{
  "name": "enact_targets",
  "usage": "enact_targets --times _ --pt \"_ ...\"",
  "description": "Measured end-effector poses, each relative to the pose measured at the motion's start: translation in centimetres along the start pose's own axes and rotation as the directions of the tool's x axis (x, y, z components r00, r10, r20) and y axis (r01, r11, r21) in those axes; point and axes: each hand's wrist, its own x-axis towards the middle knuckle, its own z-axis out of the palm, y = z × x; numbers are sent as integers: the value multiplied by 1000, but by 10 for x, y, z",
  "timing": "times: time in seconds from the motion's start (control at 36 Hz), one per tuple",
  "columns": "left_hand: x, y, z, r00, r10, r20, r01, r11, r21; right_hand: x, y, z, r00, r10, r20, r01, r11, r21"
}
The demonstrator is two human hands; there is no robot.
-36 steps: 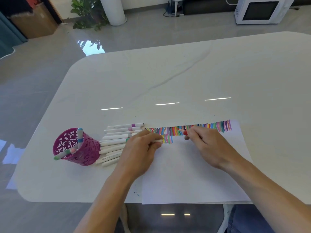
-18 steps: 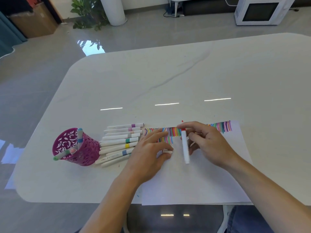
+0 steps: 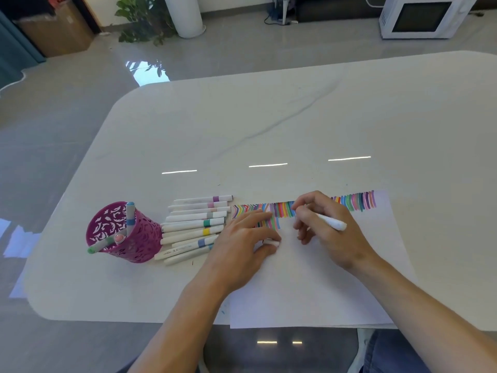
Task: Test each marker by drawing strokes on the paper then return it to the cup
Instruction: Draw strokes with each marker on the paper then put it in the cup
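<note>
My right hand [image 3: 326, 224] grips a white marker [image 3: 332, 222] in a writing hold, its tip hidden by my fingers near the band of coloured strokes [image 3: 282, 210] along the top of the white paper [image 3: 309, 286]. My left hand [image 3: 242, 240] rests on the paper's left part and pinches a white cap [image 3: 271, 242]. A purple perforated cup [image 3: 122, 234] at the left holds three markers. Several white markers [image 3: 192, 227] lie in a row between the cup and the paper.
The white table [image 3: 269, 125] has its front edge just under the paper's lower edge. Beyond the table, on the floor, are a potted plant [image 3: 142, 20], a cardboard box [image 3: 56, 33] and a white microwave [image 3: 422, 16].
The hands pulled the cap off the marker; the left hand kept the cap. The right hand turned the marker from pointing across the paper into a writing hold at the strokes.
</note>
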Motion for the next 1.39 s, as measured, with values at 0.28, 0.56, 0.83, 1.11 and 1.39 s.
enact_targets --times 0.28,0.56,0.83,1.11,1.39 --pt "0 -1 -1 1000 7 13 -7 1000 5 1 11 3 998 49 -43 -46 996 80" --pt "-1 1 -3 1000 2 27 -2 1000 -7 2 21 4 995 60 -80 -60 998 0" --pt "0 -1 -1 999 -3 37 3 1000 7 4 24 3 994 67 -84 -73 995 -68" --pt "0 -2 0 999 -14 37 15 1000 -15 3 17 4 993 85 -79 -90 994 -62" --pt "1 -3 1 999 -26 30 27 999 -23 5 18 2 992 111 -57 -117 987 -110"
